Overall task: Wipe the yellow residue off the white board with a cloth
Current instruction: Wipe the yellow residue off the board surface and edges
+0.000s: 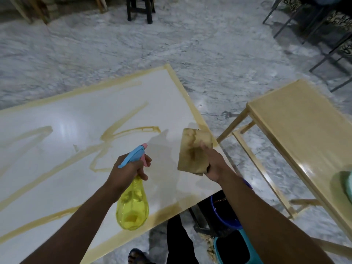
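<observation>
The white board [72, 115] lies flat and fills the left and middle of the view, with yellow residue [122, 130] streaked across it and along its borders. My left hand [127, 170] grips a yellow spray bottle [132, 208] with a blue and pink trigger head, held above the board's near right part. My right hand [214, 162] holds a folded, yellow-stained cloth [194, 149] just above the board's right edge. Whether the cloth touches the board is unclear.
A pale wooden table [299, 134] stands to the right of the board, with a green object [344, 185] at its near end. A blue bucket [226, 214] and a teal container [232, 248] sit below. Marble floor, a dark stool [140, 8] and metal chair legs [323, 44] lie beyond.
</observation>
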Demonstrator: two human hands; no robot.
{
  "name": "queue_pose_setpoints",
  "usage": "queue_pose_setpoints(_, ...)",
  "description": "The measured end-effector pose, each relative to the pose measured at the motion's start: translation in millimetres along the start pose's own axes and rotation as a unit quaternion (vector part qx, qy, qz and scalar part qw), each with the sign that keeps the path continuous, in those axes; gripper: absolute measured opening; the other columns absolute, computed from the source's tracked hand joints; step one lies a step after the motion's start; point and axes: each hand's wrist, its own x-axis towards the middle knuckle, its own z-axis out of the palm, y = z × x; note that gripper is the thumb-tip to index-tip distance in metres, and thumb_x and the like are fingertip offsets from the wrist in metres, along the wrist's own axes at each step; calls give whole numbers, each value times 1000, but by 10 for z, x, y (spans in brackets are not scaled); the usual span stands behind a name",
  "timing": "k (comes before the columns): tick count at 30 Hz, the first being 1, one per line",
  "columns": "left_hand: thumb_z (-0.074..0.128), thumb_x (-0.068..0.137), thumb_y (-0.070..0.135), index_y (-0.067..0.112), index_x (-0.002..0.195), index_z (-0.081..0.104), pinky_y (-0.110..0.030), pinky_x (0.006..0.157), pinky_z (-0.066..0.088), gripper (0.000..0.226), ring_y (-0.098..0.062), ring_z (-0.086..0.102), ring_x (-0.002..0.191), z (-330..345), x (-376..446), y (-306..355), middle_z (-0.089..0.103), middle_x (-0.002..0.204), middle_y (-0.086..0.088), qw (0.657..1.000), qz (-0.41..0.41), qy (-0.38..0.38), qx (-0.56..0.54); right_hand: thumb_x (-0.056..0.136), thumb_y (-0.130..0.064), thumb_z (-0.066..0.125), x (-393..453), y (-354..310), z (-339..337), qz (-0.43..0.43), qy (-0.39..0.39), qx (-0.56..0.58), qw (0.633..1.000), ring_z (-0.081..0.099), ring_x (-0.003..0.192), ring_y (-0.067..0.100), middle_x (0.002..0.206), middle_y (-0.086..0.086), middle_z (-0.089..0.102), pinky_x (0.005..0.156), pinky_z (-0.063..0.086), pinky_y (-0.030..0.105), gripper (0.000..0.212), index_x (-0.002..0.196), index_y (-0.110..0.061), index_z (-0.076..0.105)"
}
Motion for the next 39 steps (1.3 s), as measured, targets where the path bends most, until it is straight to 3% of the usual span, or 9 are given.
queue_pose_setpoints(3, 48, 78, -12, -1, 96, 72, -41, 66, 58, 33, -29, 68, 70, -76, 163, 108, 72, 104, -16, 1000, -4, 12, 6, 92, -40, 72, 262, -148, 319, 2, -35, 20, 999, 62, 127, 35, 137, 13, 66, 99, 53, 54, 56, 139, -11, 59)
queue_pose_setpoints(8, 45, 83, -13, 2, 113, 71, -33, 62, 58, 43, -31, 63, 63, -300, 573, 322, 71, 102, -20, 999, -6, 48, -12, 101, -36, 58, 947, -598, 842, 10, -70, -30, 997, 63, 127, 30, 136, 10, 67, 111, 45, 53, 44, 138, -13, 60)
queue_pose_setpoints(14, 43, 88, -16, 9, 123, 68, -31, 56, 59, 50, -36, 61, 65, -627, 1221, 504, 73, 93, -16, 992, 6, 104, -76, 101, -45, 54, 2000, -1355, 1473, -52, 2, -253, 966, 68, 114, 28, 125, 8, 71, 106, 51, 50, 42, 129, -15, 64)
queue_pose_setpoints(19, 47, 75, -16, 41, 79, 79, -50, 65, 59, 66, -26, 72, 63, -946, 1869, 554, 74, 88, -11, 980, -24, 147, -128, 106, -43, 44, 2885, -1980, 1920, -202, -7, -474, 857, 64, 88, 29, 101, 5, 68, 64, 49, 32, 42, 133, -16, 60)
queue_pose_setpoints(22, 47, 71, -9, 47, 70, 78, -48, 67, 56, 65, -27, 71, 67, -1044, 2025, 567, 76, 85, -2, 977, -16, 157, -141, 107, -33, 43, 3357, -2121, 2119, -292, -5, -580, 760, 64, 111, 35, 123, 13, 70, 86, 50, 39, 38, 140, -17, 56)
queue_pose_setpoints(26, 50, 61, 1, 43, 70, 79, -50, 67, 56, 52, -31, 70, 73, -1097, 2102, 595, 75, 94, -6, 974, 5, 160, -159, 105, -31, 43, 3774, -1816, 2429, -288, -18, -650, 703, 60, 120, 40, 133, 17, 64, 98, 47, 47, 41, 144, -21, 51)
queue_pose_setpoints(31, 49, 61, 3, 45, 71, 78, -59, 73, 55, 52, -39, 70, 77, -1138, 2083, 516, 75, 91, -5, 976, 1, 158, -151, 101, -42, 43, 3805, -1088, 2647, -259, -48, -763, 590, 3, 158, 29, 171, -6, 12, 124, 0, 55, 61, 158, -41, 23)
queue_pose_setpoints(34, 50, 65, -2, 47, 74, 78, -60, 72, 54, 56, -39, 70, 71, -1147, 2039, 420, 76, 86, -4, 977, -13, 170, -130, 99, -56, 34, 3688, -839, 2541, -288, -59, -795, 531, -7, 158, 26, 171, -10, 0, 125, -6, 53, 64, 160, -43, 15)
queue_pose_setpoints(39, 46, 84, -11, 6, 89, 73, -43, 72, 56, 33, -26, 67, 59, -1029, 1739, 456, 76, 94, -7, 984, -13, 163, -77, 79, -51, 3, 3350, -787, 2316, -303, -115, -807, 495, -9, 158, 22, 171, -12, -3, 125, -8, 51, 81, 159, -46, 8)
